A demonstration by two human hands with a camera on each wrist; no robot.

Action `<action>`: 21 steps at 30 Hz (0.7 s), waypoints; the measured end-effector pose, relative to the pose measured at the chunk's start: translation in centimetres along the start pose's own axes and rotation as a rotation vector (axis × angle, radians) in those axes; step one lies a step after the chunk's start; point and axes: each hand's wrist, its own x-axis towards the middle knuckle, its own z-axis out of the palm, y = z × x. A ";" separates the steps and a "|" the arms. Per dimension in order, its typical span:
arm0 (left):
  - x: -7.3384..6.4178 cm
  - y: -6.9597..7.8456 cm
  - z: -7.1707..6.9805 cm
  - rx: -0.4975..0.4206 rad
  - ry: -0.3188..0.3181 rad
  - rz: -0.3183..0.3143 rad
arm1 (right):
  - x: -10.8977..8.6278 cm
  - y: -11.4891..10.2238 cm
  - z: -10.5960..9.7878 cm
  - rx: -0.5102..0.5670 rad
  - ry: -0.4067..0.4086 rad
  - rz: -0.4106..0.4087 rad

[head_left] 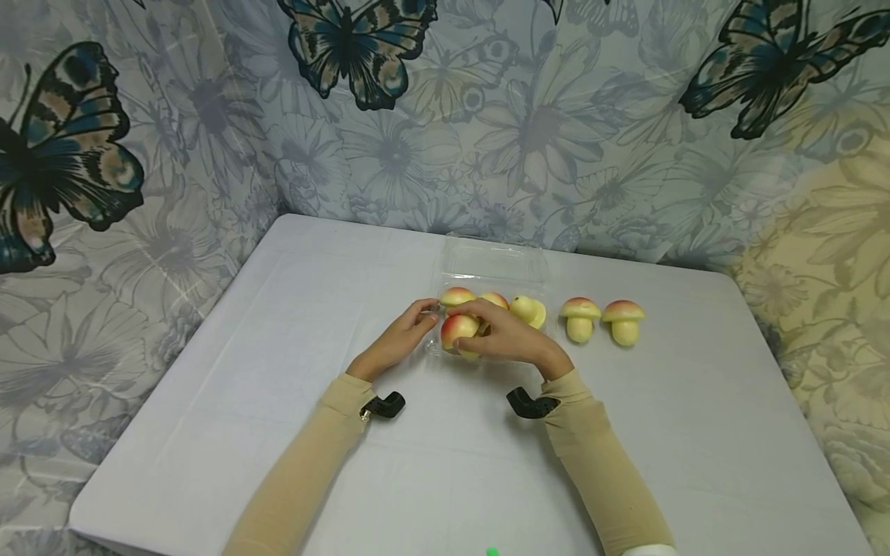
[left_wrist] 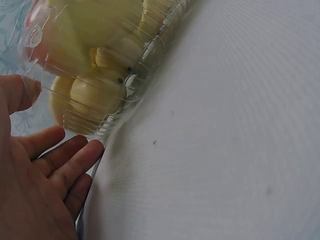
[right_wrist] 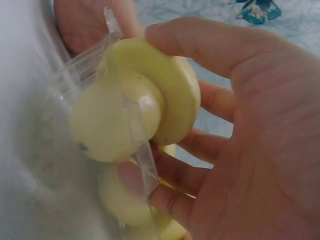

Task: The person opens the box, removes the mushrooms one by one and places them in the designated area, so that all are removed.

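A clear plastic container (head_left: 432, 347) with its hinged lid (head_left: 494, 261) folded back holds several toy mushrooms with red-and-yellow caps, one of them a mushroom (head_left: 531, 311) lying on its side at the right. My right hand (head_left: 511, 333) reaches over the container and holds a toy mushroom (right_wrist: 112, 122) by its cap, low at the front. In the right wrist view the thumb is on the cap and the fingers are behind it. My left hand (left_wrist: 45, 175) is at the container's left side, fingers loosely extended and thumb by the clear wall (left_wrist: 82, 112).
Two more toy mushrooms stand right of the container, a nearer mushroom (head_left: 580, 320) and a farther mushroom (head_left: 623, 322). A white cloth (head_left: 278, 309) covers the table. Butterfly-and-flower patterned drapes (head_left: 396, 154) hang behind and beside it. A small green thing (head_left: 492, 551) shows at the bottom edge.
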 end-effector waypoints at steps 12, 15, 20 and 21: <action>0.0 -0.2 -0.3 0.001 0.008 0.010 | 0.5 -0.4 -0.6 0.083 0.032 0.005; 0.0 -0.5 -0.3 -0.004 0.002 0.000 | 0.7 -0.1 -0.4 0.091 0.031 0.014; 0.0 -0.4 -0.1 0.003 -0.013 0.007 | 0.4 -0.2 -0.5 0.093 0.064 0.039; 0.0 -0.3 -0.1 0.003 -0.008 0.008 | 0.4 -0.3 -0.5 0.096 0.072 0.039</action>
